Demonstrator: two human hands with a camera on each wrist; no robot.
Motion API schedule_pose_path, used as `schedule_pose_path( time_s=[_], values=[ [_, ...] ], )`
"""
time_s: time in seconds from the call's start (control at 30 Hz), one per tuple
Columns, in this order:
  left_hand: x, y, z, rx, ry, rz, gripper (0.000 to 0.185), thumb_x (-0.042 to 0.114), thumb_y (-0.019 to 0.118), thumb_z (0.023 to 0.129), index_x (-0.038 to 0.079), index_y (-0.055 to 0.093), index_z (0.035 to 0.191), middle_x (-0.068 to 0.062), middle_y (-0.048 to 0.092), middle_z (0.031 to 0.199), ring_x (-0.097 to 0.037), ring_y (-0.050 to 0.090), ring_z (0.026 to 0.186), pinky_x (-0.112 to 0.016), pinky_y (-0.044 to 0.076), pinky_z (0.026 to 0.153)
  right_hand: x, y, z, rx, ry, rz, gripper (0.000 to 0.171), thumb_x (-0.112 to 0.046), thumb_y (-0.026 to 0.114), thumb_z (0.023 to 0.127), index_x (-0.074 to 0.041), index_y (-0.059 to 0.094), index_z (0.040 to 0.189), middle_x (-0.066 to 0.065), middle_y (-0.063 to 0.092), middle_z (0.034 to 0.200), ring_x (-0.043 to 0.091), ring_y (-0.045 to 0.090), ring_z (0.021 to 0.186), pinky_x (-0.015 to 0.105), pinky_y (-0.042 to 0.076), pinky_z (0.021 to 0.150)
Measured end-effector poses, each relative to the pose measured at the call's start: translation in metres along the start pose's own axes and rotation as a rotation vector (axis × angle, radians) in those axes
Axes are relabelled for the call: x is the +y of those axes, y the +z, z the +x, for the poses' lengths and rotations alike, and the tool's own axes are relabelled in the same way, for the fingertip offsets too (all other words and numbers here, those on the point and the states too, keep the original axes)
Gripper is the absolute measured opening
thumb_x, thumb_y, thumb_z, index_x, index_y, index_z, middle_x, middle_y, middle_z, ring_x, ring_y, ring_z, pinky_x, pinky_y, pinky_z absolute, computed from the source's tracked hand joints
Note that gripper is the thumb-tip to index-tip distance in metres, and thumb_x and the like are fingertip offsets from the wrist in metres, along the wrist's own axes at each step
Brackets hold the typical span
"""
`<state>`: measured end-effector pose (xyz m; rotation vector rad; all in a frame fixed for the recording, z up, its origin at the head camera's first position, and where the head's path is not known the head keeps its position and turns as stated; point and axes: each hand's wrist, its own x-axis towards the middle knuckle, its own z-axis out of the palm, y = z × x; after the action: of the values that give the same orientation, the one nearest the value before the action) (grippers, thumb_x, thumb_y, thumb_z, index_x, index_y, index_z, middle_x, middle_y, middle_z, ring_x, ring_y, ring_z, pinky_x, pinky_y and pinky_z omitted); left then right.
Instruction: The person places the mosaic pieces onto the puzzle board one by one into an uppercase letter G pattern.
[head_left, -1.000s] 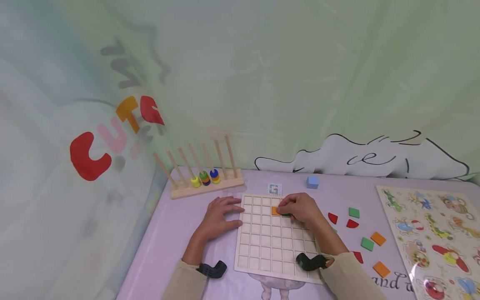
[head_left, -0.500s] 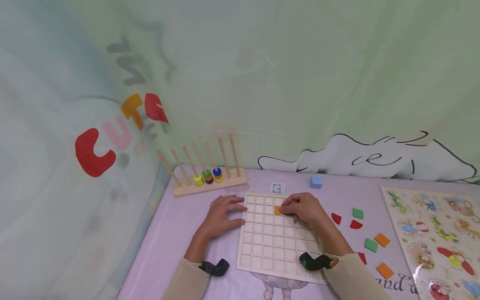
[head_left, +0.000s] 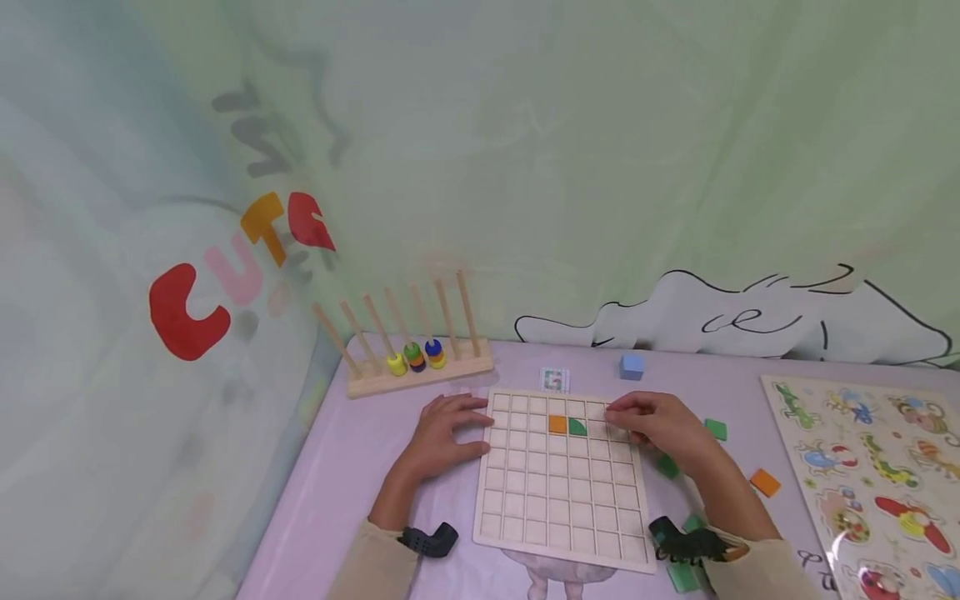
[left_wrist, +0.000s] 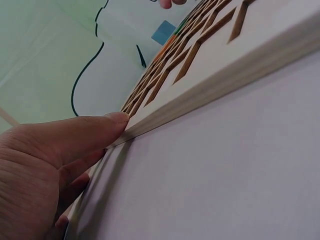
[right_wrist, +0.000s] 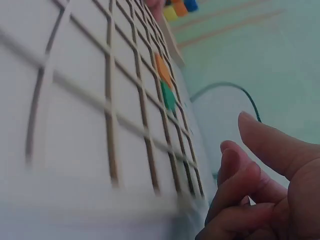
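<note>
A pale wooden grid board (head_left: pixel 538 503) lies on the table. In it sit an orange square tile (head_left: pixel 557 425) and, just to its right, a green quarter-circle tile (head_left: pixel 577 427). My left hand (head_left: pixel 444 439) rests beside the board with its fingertips on the left edge; the left wrist view shows the thumb (left_wrist: pixel 90 132) touching that edge. Over the board's upper right edge is my right hand (head_left: pixel 667 427), holding nothing. Its fingers are loosely bent, and the right wrist view shows a gap between thumb (right_wrist: pixel 272 145) and fingers.
A peg stand (head_left: pixel 420 379) with coloured rings is at the back left. Beyond the board lie a small patterned card (head_left: pixel 554 380) and a blue cube (head_left: pixel 632 367). Loose tiles, including an orange square (head_left: pixel 766 482), surround the right arm. An animal puzzle board (head_left: pixel 862 467) is at far right.
My right hand has let go of the green quarter-circle tile, now uncovered in its cell, and moved right to the board's edge. My left hand stays in place.
</note>
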<state>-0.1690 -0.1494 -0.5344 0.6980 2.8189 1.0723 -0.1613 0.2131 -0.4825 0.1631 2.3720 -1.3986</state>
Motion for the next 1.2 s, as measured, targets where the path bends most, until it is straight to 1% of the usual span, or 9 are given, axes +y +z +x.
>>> schedule_pose_path(
  time_s=[0.13, 0.27, 0.37, 0.47, 0.53, 0.67, 0.87, 1.03, 1.2],
  values=[
    [0.001, 0.000, -0.001, -0.003, 0.003, 0.002, 0.033, 0.033, 0.081, 0.085, 0.022, 0.077, 0.116, 0.004, 0.061, 0.144, -0.024, 0.044, 0.146, -0.057, 0.018, 0.125, 0.019, -0.034, -0.015, 0.065, 0.038, -0.105, 0.053, -0.048, 0.067, 0.096, -0.005, 0.065, 0.127, 0.005, 0.056, 0.083, 0.021, 0.052, 0.076, 0.031, 0.043, 0.061],
    [0.001, 0.000, -0.002, -0.004, 0.005, 0.010, 0.033, 0.032, 0.081, 0.086, 0.023, 0.076, 0.117, 0.004, 0.061, 0.145, -0.024, 0.043, 0.146, -0.056, 0.018, 0.125, 0.036, -0.065, -0.027, 0.110, 0.074, -0.189, 0.064, -0.056, 0.065, 0.095, -0.003, 0.063, 0.131, 0.009, 0.062, 0.090, 0.025, 0.054, 0.081, 0.032, 0.045, 0.064],
    [0.001, 0.000, -0.002, -0.001, 0.007, 0.012, 0.032, 0.032, 0.081, 0.085, 0.023, 0.077, 0.116, 0.004, 0.061, 0.144, -0.025, 0.044, 0.146, -0.057, 0.019, 0.125, 0.047, -0.082, -0.032, 0.154, 0.110, -0.256, 0.069, -0.058, 0.066, 0.093, -0.001, 0.062, 0.131, 0.011, 0.067, 0.100, 0.026, 0.055, 0.088, 0.031, 0.049, 0.066],
    [0.002, 0.000, -0.003, 0.000, 0.011, 0.006, 0.032, 0.031, 0.081, 0.085, 0.022, 0.077, 0.116, 0.003, 0.061, 0.144, -0.026, 0.044, 0.146, -0.058, 0.019, 0.124, 0.056, -0.094, -0.034, 0.191, 0.147, -0.300, 0.070, -0.057, 0.070, 0.090, 0.000, 0.063, 0.129, 0.012, 0.068, 0.099, 0.027, 0.056, 0.088, 0.031, 0.051, 0.063],
    [0.002, 0.000, -0.003, 0.002, 0.013, 0.003, 0.032, 0.031, 0.081, 0.085, 0.022, 0.077, 0.116, 0.003, 0.061, 0.144, -0.026, 0.044, 0.146, -0.058, 0.019, 0.124, 0.061, -0.099, -0.033, 0.200, 0.169, -0.304, 0.071, -0.057, 0.072, 0.089, 0.001, 0.063, 0.129, 0.011, 0.067, 0.095, 0.026, 0.056, 0.086, 0.031, 0.050, 0.062],
    [0.001, 0.001, -0.002, 0.008, 0.014, 0.006, 0.032, 0.032, 0.081, 0.085, 0.022, 0.077, 0.116, 0.003, 0.061, 0.144, -0.026, 0.045, 0.146, -0.058, 0.019, 0.124, 0.066, -0.104, -0.030, 0.184, 0.182, -0.300, 0.072, -0.057, 0.073, 0.088, 0.002, 0.062, 0.129, 0.008, 0.066, 0.089, 0.025, 0.055, 0.084, 0.031, 0.047, 0.061],
    [0.001, 0.001, -0.001, 0.003, 0.008, 0.006, 0.033, 0.033, 0.081, 0.085, 0.023, 0.077, 0.116, 0.004, 0.061, 0.144, -0.025, 0.045, 0.145, -0.057, 0.019, 0.124, 0.071, -0.104, -0.022, 0.176, 0.211, -0.291, 0.072, -0.055, 0.075, 0.087, 0.002, 0.061, 0.129, 0.007, 0.068, 0.087, 0.025, 0.056, 0.085, 0.030, 0.046, 0.062],
    [-0.001, 0.000, -0.002, -0.012, 0.018, -0.010, 0.034, 0.034, 0.081, 0.086, 0.021, 0.077, 0.117, 0.003, 0.061, 0.145, -0.025, 0.044, 0.145, -0.058, 0.018, 0.124, 0.073, -0.104, -0.018, 0.170, 0.201, -0.314, 0.070, -0.051, 0.079, 0.084, 0.002, 0.060, 0.128, 0.006, 0.067, 0.083, 0.024, 0.056, 0.079, 0.031, 0.044, 0.062],
    [-0.003, 0.000, -0.001, -0.013, 0.026, -0.015, 0.034, 0.034, 0.080, 0.086, 0.021, 0.076, 0.118, 0.002, 0.060, 0.145, -0.025, 0.043, 0.146, -0.057, 0.017, 0.125, 0.072, -0.103, -0.017, 0.169, 0.181, -0.321, 0.066, -0.047, 0.080, 0.085, 0.001, 0.061, 0.125, 0.006, 0.066, 0.084, 0.024, 0.056, 0.078, 0.032, 0.046, 0.061]
  ],
)
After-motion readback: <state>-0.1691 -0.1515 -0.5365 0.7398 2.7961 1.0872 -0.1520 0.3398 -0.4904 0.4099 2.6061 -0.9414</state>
